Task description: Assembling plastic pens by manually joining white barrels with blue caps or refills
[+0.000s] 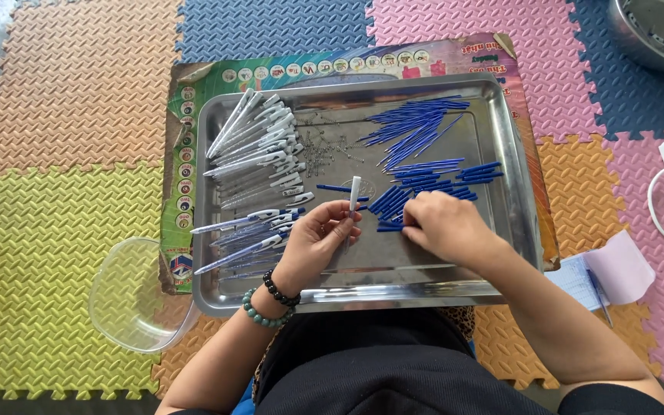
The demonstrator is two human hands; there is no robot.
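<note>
White pen barrel stands nearly upright in the view, its long axis running from the left hand up toward the far rim of the steel tray; which end is the tip cannot be told. It sits near the middle of the tray, over bare metal.

Largest of all is the tray itself, lying on a printed cardboard sheet on the coloured foam mats. Just off the tray's near-left corner lies one clear plastic bowl, and well beyond its far-right corner one steel basin shows in part.

Inside the tray, the left part holds a heap of white barrels — too many and too overlapped to count — all slanting up to the right. Below them lie a handful of assembled pens with blue clips. The far-right part holds a fan of thin blue refills, and a looser scatter of short blue pieces lies below it; neither can be counted. Tiny metal springs lie between heap and fan.

Left fingers are clamped on the single barrel's lower end. The right hand rests curled on the short blue pieces — fingertips together, pinching among them; what they grip cannot be told.
</note>
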